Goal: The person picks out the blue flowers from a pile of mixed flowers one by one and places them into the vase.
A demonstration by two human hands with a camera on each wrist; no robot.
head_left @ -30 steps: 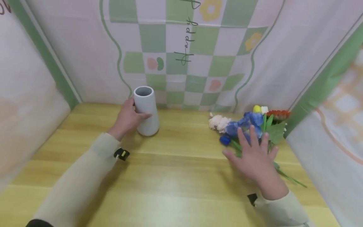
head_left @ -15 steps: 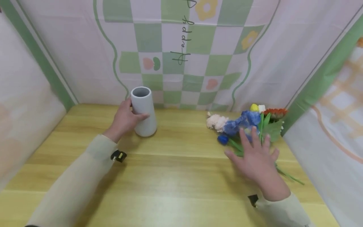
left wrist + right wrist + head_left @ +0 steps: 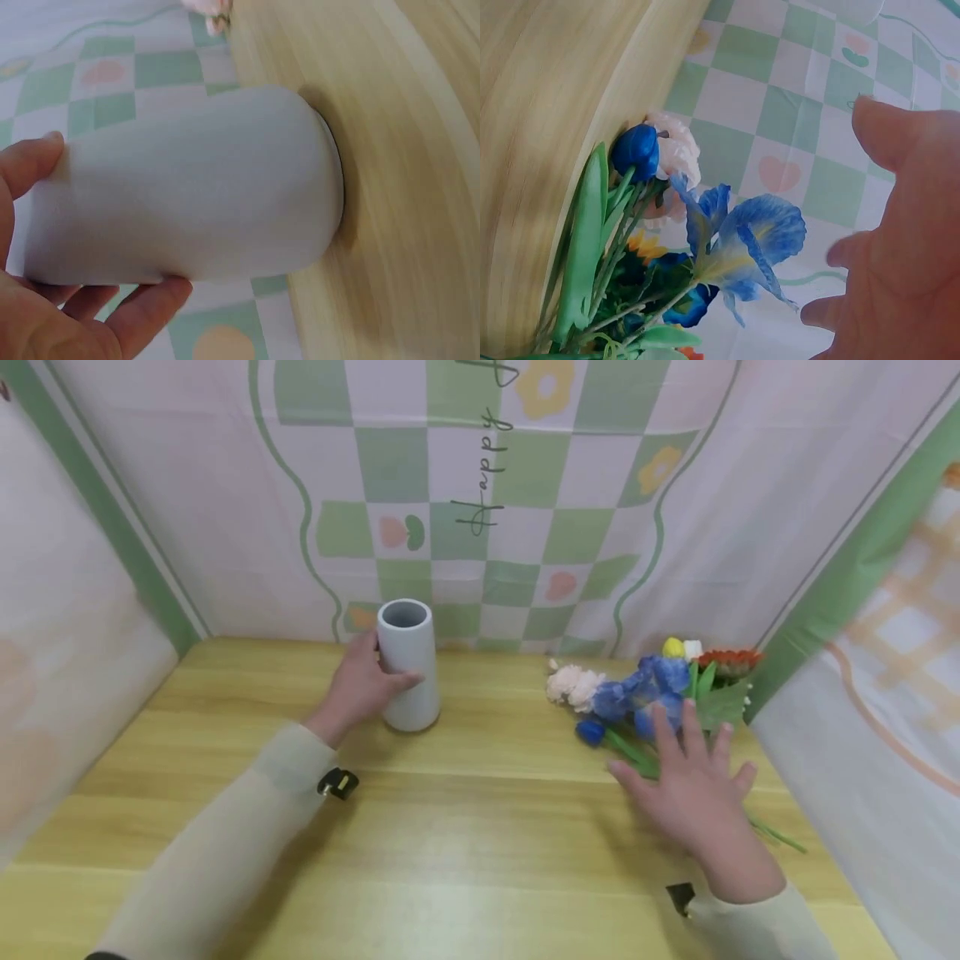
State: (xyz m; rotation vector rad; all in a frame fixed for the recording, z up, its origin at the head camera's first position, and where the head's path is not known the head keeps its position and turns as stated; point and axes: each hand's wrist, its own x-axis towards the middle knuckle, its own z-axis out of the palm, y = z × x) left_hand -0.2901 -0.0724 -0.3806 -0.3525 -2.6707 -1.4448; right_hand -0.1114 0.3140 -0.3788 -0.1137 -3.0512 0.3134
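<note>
Upright on the wooden table stands a white, tapering vase (image 3: 409, 681), its dark round mouth facing up. My left hand (image 3: 362, 687) grips its left side, with the thumb across the front and fingers reaching behind. Seen from the left wrist, the vase (image 3: 187, 191) lies between thumb and fingers, its base at the tabletop. At the right, my right hand (image 3: 701, 802) is spread over a bunch of artificial flowers (image 3: 611, 697), holding nothing. The right wrist view shows a blue iris (image 3: 739, 244) and a blue tulip (image 3: 636, 152) apart from the fingers.
The wooden table (image 3: 465, 860) ends against a checkered cloth backdrop (image 3: 517, 581) behind the vase. White cloth walls close in the left and right sides. Green flower stems (image 3: 780, 837) extend toward the table's right edge.
Over the last half second my left hand has shifted the vase a little to the right. My right hand has drifted slightly right, fingers still spread; the flowers stay put.
</note>
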